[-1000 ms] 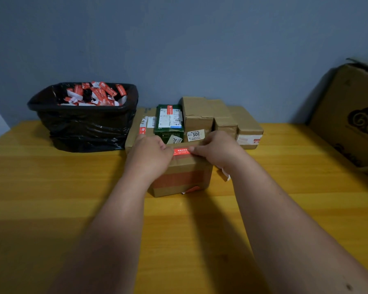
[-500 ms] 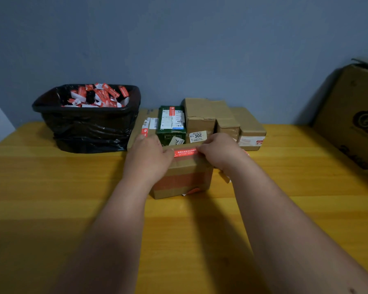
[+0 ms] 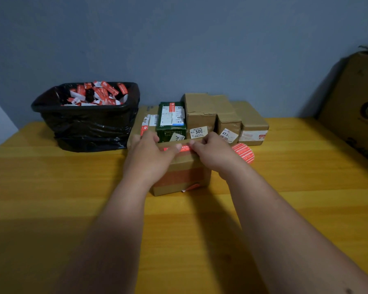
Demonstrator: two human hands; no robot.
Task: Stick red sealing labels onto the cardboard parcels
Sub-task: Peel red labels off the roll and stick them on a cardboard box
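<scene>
A brown cardboard parcel (image 3: 184, 177) with a reddish tape band stands on the table in front of me. A red sealing label (image 3: 184, 149) lies along its top front edge. My left hand (image 3: 148, 154) grips the parcel's top left, fingers curled over the far edge and thumb pressing the label's left part. My right hand (image 3: 212, 154) grips the top right the same way, its thumb on the label's right part. The thumbs nearly meet, hiding most of the label. A roll of red labels (image 3: 243, 153) lies just behind my right wrist.
A black-lined bin (image 3: 89, 126) full of label scraps stands at the back left. A green box (image 3: 171, 122) and several brown parcels (image 3: 201, 116) line the wall behind. A large cardboard box (image 3: 357, 107) stands at the right edge.
My two thumbs have slid closer together along the label, covering more of it. The label roll now shows behind my right wrist.
</scene>
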